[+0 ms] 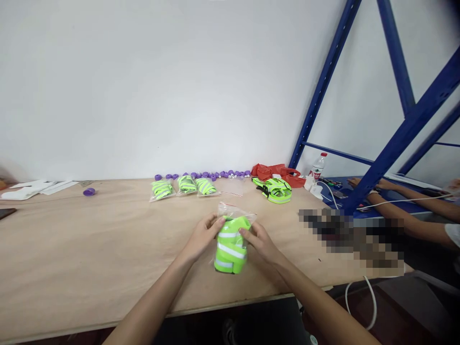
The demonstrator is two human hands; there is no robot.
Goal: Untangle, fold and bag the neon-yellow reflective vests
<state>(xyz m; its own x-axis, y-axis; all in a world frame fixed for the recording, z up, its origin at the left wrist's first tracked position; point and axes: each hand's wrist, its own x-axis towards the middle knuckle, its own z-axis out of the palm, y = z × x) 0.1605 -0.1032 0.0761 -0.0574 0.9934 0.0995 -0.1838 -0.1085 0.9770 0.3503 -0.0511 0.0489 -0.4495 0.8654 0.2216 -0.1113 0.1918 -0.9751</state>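
A clear zip bag [232, 208] with a folded neon-green reflective strap [230, 247] inside is held up above the near part of the table. My left hand [205, 234] grips its upper left side, thumb in front. On the upper right side, my right hand [261, 239] pinches the same bag, thumb pressed on the green strap. The bag's top end points away from me. Beyond my hands, three similar filled bags [187, 184] lie in a row. To their right rests a loose bundle of green reflective straps [277, 190] with black buckles.
Several purple rolls [223, 174] line the wall, and one purple roll [89, 191] lies at left. A flat empty bag [231, 187], red plastic bag [276, 171] and water bottle [318, 166] stand farther back. Blue rack posts [323, 86] rise at right, near another person's arms [406, 215].
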